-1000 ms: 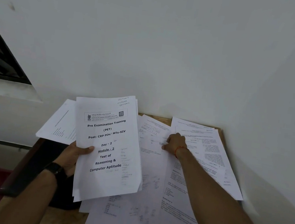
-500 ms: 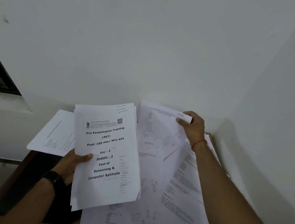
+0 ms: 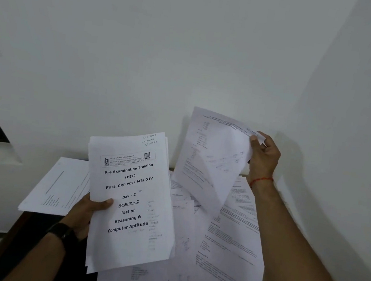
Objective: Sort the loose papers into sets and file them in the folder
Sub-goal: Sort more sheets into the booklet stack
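Raised since half a second ago: the right hand [image 3: 263,157] and its sheet, now higher against the wall. The left hand [image 3: 85,212] and its bundle have barely shifted.

Head view, sole view.

1. Lifted sheet [image 3: 209,164]. Pinched at its far right corner between thumb and fingers of the right hand, grip clamped. It hangs curling down and to the left, with its long axis running from the grip toward the near left. A handwritten note sits at the pinched corner.
2. Collated set [image 3: 130,203], cover headed "Pre Examination Training". The left hand grips its left edge with the thumb across the face, clamped. It is held tilted above the near left of the spread.
3. Loose papers [image 3: 231,238]. Overlapping, right of centre, covering the worktop beneath.
4. Side pile [image 3: 58,186]. Far left, untouched by either hand.
5. Folder: not identified. A dark shape [image 3: 20,244] below the left wrist may be it, but this cannot be told.

Governing relation: the set lies just left of the lifted sheet, and their long axes are nearly parallel. The right hand is the carrier. Judged next step: read the note, then carry the sheet left onto its matching set.
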